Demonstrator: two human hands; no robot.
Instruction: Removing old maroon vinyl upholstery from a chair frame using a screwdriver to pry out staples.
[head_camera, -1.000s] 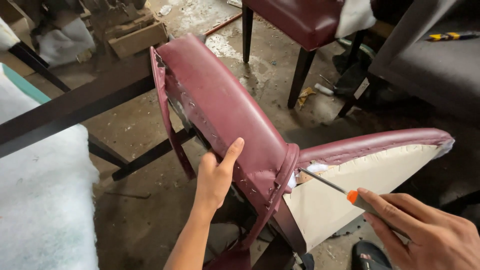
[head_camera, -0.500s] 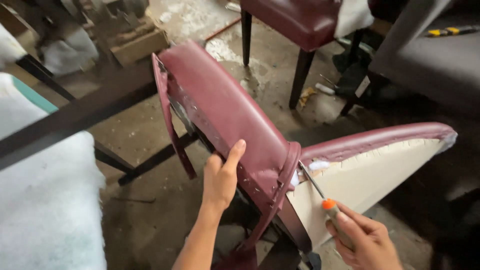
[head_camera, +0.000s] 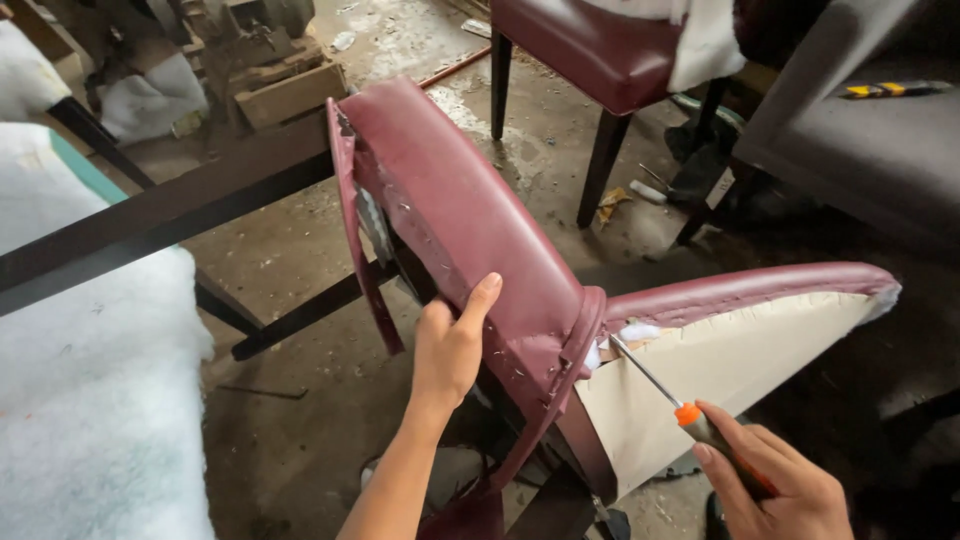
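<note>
Gripping a screwdriver, right hand pries the chair seam.

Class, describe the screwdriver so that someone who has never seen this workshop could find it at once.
Start at the maroon chair lying tipped over in the middle. At the seam where its back meets the cream underside of the seat, the screwdriver pokes in, held by the right hand. Its thin metal shaft and orange collar set it apart.

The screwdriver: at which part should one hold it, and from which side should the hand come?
Probably the orange-and-black handle of the screwdriver, from the lower right, as the right hand does. The thin shaft points up-left, its tip at the seam where the maroon chair back meets the seat.
</note>
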